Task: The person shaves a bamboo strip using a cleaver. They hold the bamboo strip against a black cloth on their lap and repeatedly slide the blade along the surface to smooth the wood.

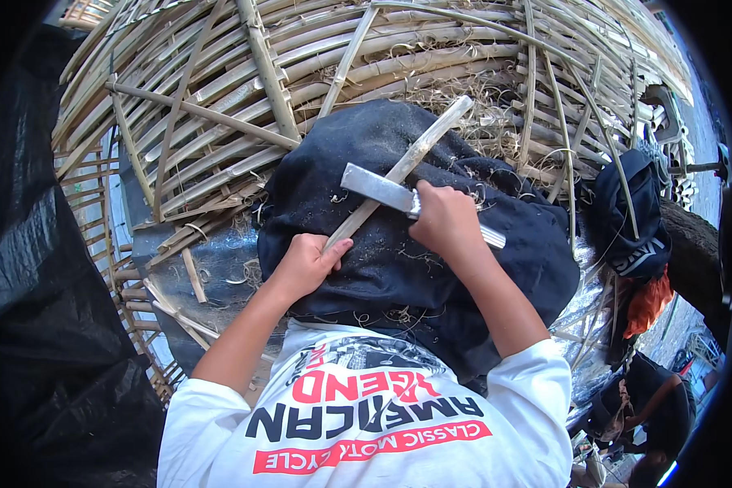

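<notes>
My left hand (305, 264) is closed round the lower end of a split bamboo stick (431, 140), which slants up and away to the right. In my right hand (447, 218) is a knife (376, 187) with a broad, flat, squared-off metal blade. Its blade lies across the middle of the stick; whether the edge bites into it I cannot tell. Part of the knife's silvery handle sticks out below my right hand. Under both hands a dark cloth (333, 171), dusted with shavings, covers my lap.
Ahead, a large pile of bamboo strips (398, 65) with curled shavings reaches across. A black plastic sheet (49, 325) hangs at left. To the right are a dark bag (626, 199), an orange cloth (649, 302) and a thick log (695, 252). Another person (655, 398) is at lower right.
</notes>
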Motion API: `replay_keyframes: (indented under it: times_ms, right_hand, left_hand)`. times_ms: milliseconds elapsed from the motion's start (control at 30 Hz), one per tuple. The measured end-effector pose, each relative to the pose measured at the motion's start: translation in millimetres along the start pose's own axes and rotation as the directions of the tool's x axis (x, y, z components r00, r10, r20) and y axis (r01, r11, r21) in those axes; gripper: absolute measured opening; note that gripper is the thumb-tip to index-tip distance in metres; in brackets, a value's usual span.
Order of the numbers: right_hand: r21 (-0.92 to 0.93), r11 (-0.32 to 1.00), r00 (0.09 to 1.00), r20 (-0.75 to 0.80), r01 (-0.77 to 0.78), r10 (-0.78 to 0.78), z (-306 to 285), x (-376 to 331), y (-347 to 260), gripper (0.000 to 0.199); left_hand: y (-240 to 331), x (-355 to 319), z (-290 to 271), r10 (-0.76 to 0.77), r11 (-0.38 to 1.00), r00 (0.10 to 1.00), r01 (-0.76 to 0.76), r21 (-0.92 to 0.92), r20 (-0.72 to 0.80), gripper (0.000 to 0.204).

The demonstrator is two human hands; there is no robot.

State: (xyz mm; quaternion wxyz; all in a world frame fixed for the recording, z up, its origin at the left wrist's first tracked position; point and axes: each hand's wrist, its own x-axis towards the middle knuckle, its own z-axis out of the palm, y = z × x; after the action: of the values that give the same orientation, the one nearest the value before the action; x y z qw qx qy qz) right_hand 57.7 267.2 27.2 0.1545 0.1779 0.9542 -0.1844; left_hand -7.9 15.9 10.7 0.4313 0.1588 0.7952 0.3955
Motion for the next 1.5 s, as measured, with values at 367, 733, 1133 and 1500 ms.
replay_keyframes:
  times_ms: [367, 733, 1133, 1500]
  right_hand:
    - [0.15, 0.969, 0.976, -0.067, -0.196, 0.208, 2, 7, 0, 0.032]
    - [0.091, 0.981, 0.977, -0.114, -0.169, 0.178, 7, 11, 6, 0.031]
    - [0.047, 0.998, 0.997, -0.059, -0.042, 0.045, -6, 10, 17, 0.027]
    - [0.267, 0.897, 0.887, -0.213, -0.351, 0.41, -7, 54, 76, 0.022]
  left_hand:
    - [0, 3, 5, 0.038, 0.999, 0.998, -0.038, 0.001, -0.06, 0.053]
    - [9, 2, 5, 0.022, 0.999, 0.998, -0.02, 0.025, -0.061, 0.051]
    - [10, 4, 6, 0.01, 1.0, 0.998, -0.01, 0.0, -0.057, 0.051]
    - [13, 7, 8, -0.047, 0.999, 0.994, 0.046, -0.014, -0.1, 0.054]
